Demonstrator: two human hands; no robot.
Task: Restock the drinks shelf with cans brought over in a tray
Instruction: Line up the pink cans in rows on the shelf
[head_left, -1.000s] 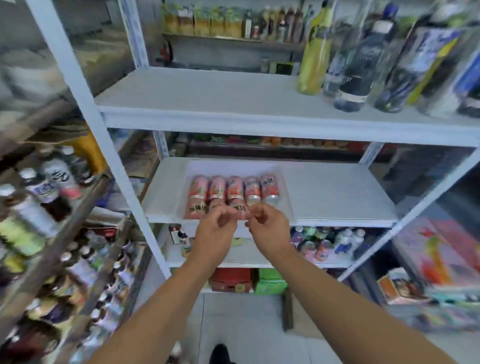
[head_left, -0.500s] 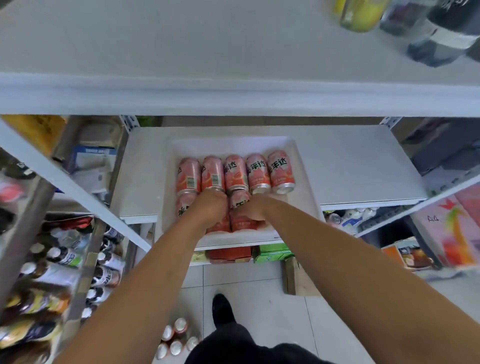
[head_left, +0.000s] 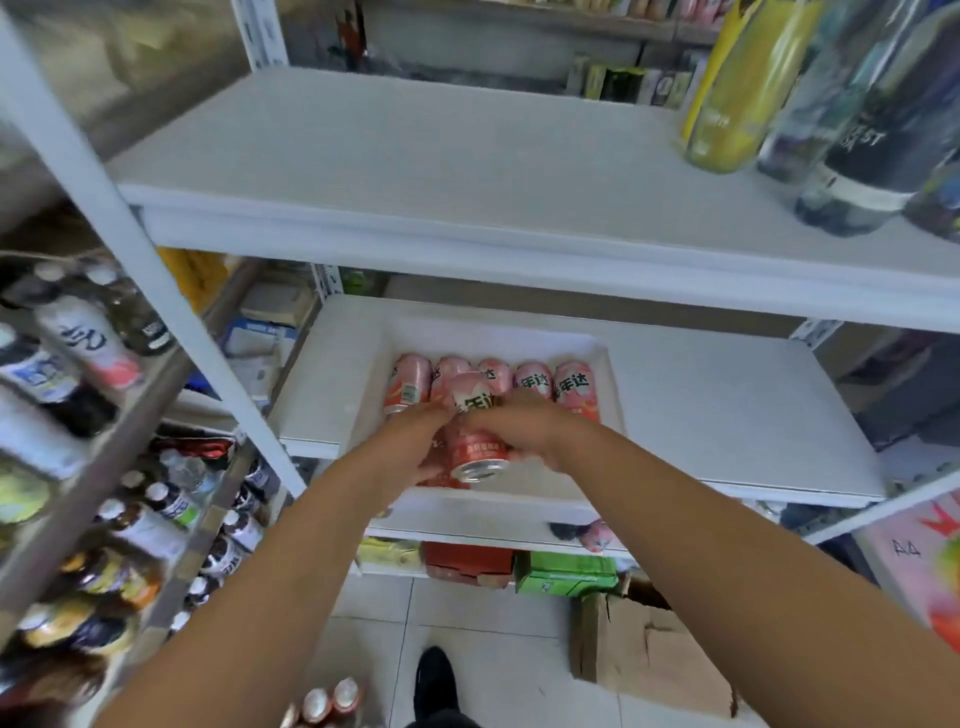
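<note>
White shelving unit (head_left: 467, 208) filled most of the view. Upper shelf board carried tall bottles (head_left: 810, 98) at its right end. Middle shelf (head_left: 727, 415) sat below that board and carried a white tray (head_left: 608, 374) on its left half, front edge of the tray overhanging the shelf front. Cardboard box (head_left: 649, 649) stood on the floor below the tray, to the right. Green carton (head_left: 566, 574) and red carton (head_left: 467, 564) sat directly beneath the tray. Row of five pink cans (head_left: 574, 387) lay on their sides at the back of the tray. Left hand (head_left: 415, 441) and right hand (head_left: 535, 431) met at the tray front, fingers of both curled closed around one pink can (head_left: 475, 431). Held can was tilted, silver end pointing toward the camera, raised just in front of the back row. Further pink cans beneath the hands mostly hidden; count could not be told. Three can tops (head_left: 327, 701) stood on the floor below the tray, beside a black shoe (head_left: 434, 675).
</note>
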